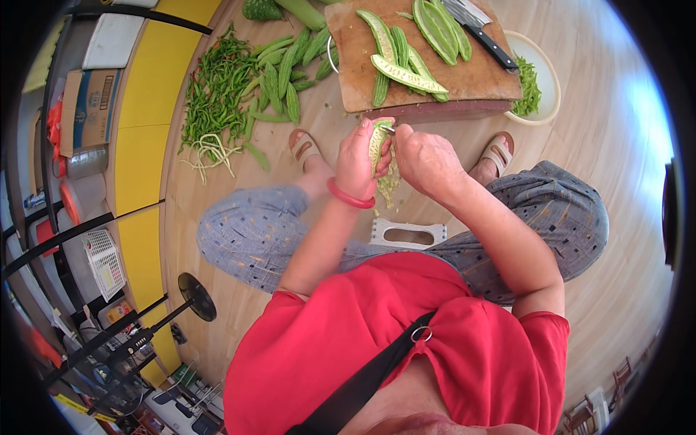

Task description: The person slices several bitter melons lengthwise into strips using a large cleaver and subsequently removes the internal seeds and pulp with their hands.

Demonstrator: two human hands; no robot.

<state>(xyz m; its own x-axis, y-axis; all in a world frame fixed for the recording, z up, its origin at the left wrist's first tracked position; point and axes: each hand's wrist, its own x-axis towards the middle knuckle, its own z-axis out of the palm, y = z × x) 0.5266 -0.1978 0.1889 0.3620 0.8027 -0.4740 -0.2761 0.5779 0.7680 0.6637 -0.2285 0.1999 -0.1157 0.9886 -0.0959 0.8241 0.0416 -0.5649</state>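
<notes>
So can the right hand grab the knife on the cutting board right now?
Probably not yet. The right hand is busy with a small tool, scraping the gourd half that the left hand holds. The knife lies uncovered at the cutting board's far corner.

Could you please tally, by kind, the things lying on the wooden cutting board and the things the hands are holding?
Halved bitter gourd pieces on the cutting board: about 7 (they overlap, so the count is approximate)
Cleaver on the board: 1
Bitter gourd half held in the left hand: 1
Small scraping tool in the right hand, mostly hidden: 1
Total: about 10
</notes>
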